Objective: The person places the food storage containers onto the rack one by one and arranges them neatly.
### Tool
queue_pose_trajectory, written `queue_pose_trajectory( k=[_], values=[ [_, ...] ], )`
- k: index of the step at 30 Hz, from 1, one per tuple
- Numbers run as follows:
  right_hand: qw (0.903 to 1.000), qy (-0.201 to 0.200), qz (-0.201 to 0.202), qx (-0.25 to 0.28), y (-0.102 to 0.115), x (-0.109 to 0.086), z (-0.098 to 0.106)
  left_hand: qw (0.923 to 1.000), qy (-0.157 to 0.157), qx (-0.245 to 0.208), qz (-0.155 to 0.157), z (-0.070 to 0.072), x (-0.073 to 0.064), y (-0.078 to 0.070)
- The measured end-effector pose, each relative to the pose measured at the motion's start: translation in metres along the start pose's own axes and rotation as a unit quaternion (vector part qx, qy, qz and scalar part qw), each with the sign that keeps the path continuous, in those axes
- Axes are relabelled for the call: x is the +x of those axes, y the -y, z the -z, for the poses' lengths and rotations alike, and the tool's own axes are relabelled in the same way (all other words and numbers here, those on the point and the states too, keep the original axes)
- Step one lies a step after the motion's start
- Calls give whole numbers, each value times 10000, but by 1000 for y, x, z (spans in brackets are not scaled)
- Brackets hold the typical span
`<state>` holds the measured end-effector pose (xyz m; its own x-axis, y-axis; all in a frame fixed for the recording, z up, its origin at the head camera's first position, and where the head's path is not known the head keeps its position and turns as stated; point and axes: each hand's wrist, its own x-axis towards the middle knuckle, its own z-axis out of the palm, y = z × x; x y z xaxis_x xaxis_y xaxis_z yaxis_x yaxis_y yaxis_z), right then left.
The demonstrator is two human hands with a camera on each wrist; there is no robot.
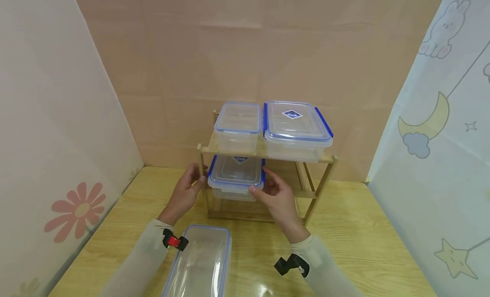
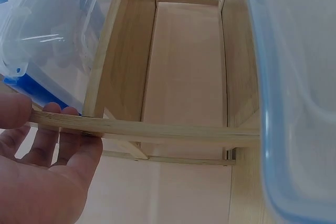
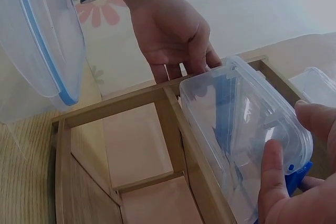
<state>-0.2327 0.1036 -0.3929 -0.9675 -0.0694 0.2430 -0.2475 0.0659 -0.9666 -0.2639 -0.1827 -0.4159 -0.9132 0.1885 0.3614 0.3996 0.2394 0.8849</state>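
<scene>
A clear food container (image 1: 237,173) with a blue-clipped lid sits on the middle shelf of a wooden rack (image 1: 268,216). At its right front corner my right hand (image 1: 281,199) grips it, thumb at the front and fingers along the right side. My left hand (image 1: 187,190) holds the rack's left front post (image 1: 203,184); in the left wrist view its thumb and fingers (image 2: 86,153) lie on either side of the wood. The right wrist view shows the container (image 3: 247,124) tucked inside the frame, between both hands.
On the rack's top shelf stand a smaller lidded container (image 1: 238,118) and a wider one (image 1: 296,122) with blue clips. A long lidded container (image 1: 203,258) lies on the wood-grain table (image 1: 344,246) in front, beside my left forearm. Papered walls enclose the table.
</scene>
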Motion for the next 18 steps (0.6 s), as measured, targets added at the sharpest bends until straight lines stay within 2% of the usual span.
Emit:
queue_pose_trajectory(
  k=[7,12,18],
  values=[
    [9998,63,-19,173,-1,3,0,10000,-56,4,-52,0,2,0],
    [9994,-62,-13,347,-2,2,0,9999,-113,6,-95,-1,3,2],
    [9989,-151,123,415,-4,0,-1,9998,-164,115,38,0,2,2]
  ],
)
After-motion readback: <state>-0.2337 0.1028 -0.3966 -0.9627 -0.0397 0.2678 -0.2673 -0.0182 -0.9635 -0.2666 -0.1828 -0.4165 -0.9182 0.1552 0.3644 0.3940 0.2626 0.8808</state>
